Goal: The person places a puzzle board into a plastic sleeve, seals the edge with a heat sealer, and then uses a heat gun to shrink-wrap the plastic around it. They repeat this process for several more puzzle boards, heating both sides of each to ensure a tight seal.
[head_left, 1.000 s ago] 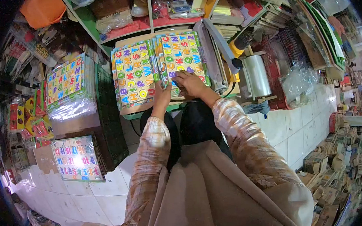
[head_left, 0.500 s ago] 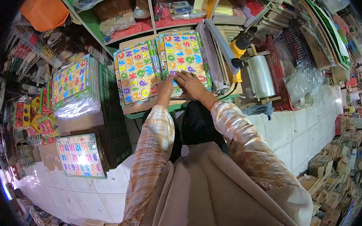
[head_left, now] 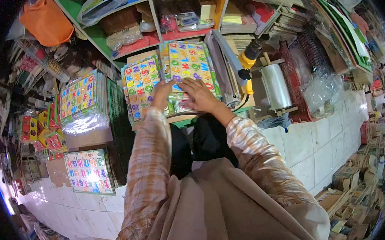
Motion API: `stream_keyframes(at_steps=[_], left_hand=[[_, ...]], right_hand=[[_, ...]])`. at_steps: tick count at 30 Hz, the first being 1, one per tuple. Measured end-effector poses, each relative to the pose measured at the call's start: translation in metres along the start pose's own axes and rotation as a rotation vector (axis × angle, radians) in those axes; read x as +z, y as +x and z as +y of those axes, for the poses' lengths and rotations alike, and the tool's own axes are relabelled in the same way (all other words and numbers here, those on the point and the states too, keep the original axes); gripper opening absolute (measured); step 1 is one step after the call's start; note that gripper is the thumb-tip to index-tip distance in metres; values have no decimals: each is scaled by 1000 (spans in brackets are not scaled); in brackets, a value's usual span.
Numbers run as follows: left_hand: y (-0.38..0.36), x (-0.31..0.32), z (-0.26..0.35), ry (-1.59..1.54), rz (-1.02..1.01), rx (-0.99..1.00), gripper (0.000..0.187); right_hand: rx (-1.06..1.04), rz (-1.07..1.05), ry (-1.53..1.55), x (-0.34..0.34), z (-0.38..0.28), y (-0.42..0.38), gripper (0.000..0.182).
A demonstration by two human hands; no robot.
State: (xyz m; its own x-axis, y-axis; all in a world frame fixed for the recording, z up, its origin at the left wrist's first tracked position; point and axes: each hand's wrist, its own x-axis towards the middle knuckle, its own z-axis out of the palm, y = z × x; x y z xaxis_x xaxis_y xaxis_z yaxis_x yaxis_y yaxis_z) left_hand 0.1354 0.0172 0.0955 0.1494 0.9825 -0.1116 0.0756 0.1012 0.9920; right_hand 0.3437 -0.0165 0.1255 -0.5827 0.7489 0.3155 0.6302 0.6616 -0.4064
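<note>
Two stacks of alphabet puzzle boards in clear wrap lie side by side in front of me. My left hand [head_left: 162,94] is over the inner edge of the left stack [head_left: 137,88]. Its fingertips close on the lower left edge of the top alphabet board [head_left: 187,60] of the right stack; the thumb is partly hidden. Across the lower part of that board lies my right hand [head_left: 198,95], palm down with fingers stretched out. The top board sits askew, and the board beneath shows at its lower right.
A long sealer-like device [head_left: 224,68] and a yellow heat gun [head_left: 248,62] stand right of the boards, near a clear film roll [head_left: 276,86]. More alphabet boards [head_left: 78,99] are piled at left, above number boards [head_left: 89,172]. Shelves [head_left: 154,20] rise behind.
The right stack's top board has shifted up and left, out of line with those beneath. My left hand has moved left and slightly up; my right hand has slid slightly down. The view has tilted slightly.
</note>
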Motion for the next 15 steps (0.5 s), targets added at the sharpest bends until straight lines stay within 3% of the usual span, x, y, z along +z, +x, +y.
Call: stream_keyframes(at_steps=[2, 3, 4, 5, 6, 8, 10, 11, 14, 15], left_hand=[[-21, -14, 12, -85, -42, 137, 39], [-46, -20, 57, -69, 42, -74, 37], [-70, -26, 102, -72, 126, -285, 35], [-64, -73, 39, -161, 18, -107, 34], [-86, -89, 53, -114, -5, -101, 36], [-136, -104, 109, -50, -69, -246, 41], [-165, -150, 86, 225, -235, -217, 37], [-196, -153, 79, 29, -142, -321, 40], [-221, -123, 90, 153, -442, -556, 46], [-216, -113, 77, 136, -627, -595, 49]], right_hand=[[-10, 39, 128, -43, -34, 0, 77], [14, 43, 107, -62, -49, -8, 67], [41, -5, 302, -70, -53, -24, 62], [69, -48, 497, -79, -54, -43, 58], [97, -88, 690, -91, -50, -63, 54], [342, -441, 886, -141, -38, -108, 39], [476, -327, 1035, -166, 0, -156, 27], [619, -154, 994, -170, 23, -175, 22], [881, 295, 868, -153, 90, -186, 20], [931, 343, 860, -135, 115, -179, 24]])
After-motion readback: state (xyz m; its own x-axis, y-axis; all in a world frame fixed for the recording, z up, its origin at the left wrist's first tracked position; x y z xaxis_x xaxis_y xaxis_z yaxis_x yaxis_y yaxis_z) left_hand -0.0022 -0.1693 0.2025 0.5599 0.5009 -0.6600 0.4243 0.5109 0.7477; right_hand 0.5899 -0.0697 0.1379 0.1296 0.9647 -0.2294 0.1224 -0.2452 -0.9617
